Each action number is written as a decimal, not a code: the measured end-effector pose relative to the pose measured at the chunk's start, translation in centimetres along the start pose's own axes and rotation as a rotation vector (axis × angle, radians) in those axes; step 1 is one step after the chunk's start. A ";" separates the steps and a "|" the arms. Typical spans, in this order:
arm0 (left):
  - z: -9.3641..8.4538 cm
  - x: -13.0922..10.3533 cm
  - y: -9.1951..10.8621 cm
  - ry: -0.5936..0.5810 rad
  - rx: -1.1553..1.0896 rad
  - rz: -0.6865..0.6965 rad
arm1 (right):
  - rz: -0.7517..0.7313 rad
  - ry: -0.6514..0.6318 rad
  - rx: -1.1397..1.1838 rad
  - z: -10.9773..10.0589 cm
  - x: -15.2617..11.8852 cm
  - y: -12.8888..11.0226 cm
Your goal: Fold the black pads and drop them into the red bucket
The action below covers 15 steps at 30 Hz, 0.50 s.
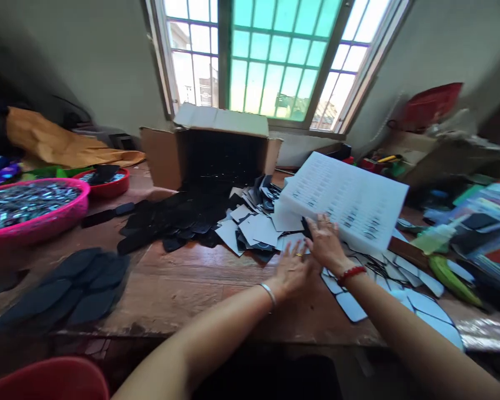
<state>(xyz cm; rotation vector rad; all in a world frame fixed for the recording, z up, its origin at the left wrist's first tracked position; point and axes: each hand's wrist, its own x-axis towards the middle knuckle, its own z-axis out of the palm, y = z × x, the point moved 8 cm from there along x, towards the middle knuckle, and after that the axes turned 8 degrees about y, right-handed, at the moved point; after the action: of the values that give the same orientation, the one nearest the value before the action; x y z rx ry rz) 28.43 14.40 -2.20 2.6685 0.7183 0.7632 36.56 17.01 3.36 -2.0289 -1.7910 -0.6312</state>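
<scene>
My left hand (292, 269) lies low over the table with its fingers stretched out, at the near edge of a loose heap of white and dark flat pieces (258, 229). My right hand (327, 244) reaches across beside it, fingers spread, by the front corner of a white foam tray with rows of slots (348, 194). Both hands look open, and I see nothing held in them. The tray rests tilted on the things under it. Left of the heap, black flat pieces (179, 214) spill from an open cardboard box (162, 158).
A pink basket (85, 203) of small shiny parts and a red bowl (114, 188) stand at left. Dark rounded pads (94, 305) lie near the front edge. White dark-edged pieces (352, 306), a green curved object (452, 280) and plastic-wrapped items (483, 222) are at right.
</scene>
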 end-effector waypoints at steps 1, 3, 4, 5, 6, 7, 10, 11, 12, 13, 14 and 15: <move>-0.6 -0.5 -1.2 0.000 0.013 0.011 | -0.005 -0.007 0.013 -0.1 -0.6 -0.9; -1.8 -1.0 -4.2 0.015 0.120 -0.045 | -0.005 -0.022 0.019 -0.2 -1.7 -2.4; -2.2 -1.1 -5.6 0.027 0.190 -0.094 | -0.007 -0.029 0.022 -0.3 -2.2 -3.2; -2.6 -1.2 -6.7 0.031 0.244 -0.121 | -0.012 -0.036 0.034 -0.4 -2.7 -3.8; -2.8 -1.1 -7.5 0.037 0.291 -0.144 | -0.025 -0.044 0.061 -0.5 -3.3 -4.5; -3.0 -1.1 -8.1 0.045 0.323 -0.160 | -0.043 -0.048 0.097 -0.8 -3.9 -5.1; -3.3 -0.9 -8.7 0.085 0.370 -0.188 | -0.120 -0.037 0.227 -2.5 -6.1 -6.5; -3.4 -0.9 -8.6 0.103 0.380 -0.190 | -0.142 -0.025 0.263 -3.2 -6.9 -6.7; -3.4 -1.0 -8.5 0.119 0.390 -0.187 | -0.157 -0.010 0.296 -4.0 -7.8 -6.7; -3.5 -1.0 -8.4 0.135 0.400 -0.179 | -0.163 0.007 0.327 -4.6 -8.7 -6.5; -3.5 -1.1 -8.2 0.149 0.411 -0.169 | -0.162 0.025 0.358 -5.2 -9.6 -6.3; -3.5 -1.1 -8.1 0.159 0.420 -0.157 | -0.153 0.046 0.386 -5.6 -10.5 -5.9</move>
<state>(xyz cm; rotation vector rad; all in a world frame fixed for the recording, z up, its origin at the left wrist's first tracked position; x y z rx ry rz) 22.51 21.01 -2.85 2.8864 1.2347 0.8696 29.21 6.04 2.15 -1.6222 -1.8826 -0.3356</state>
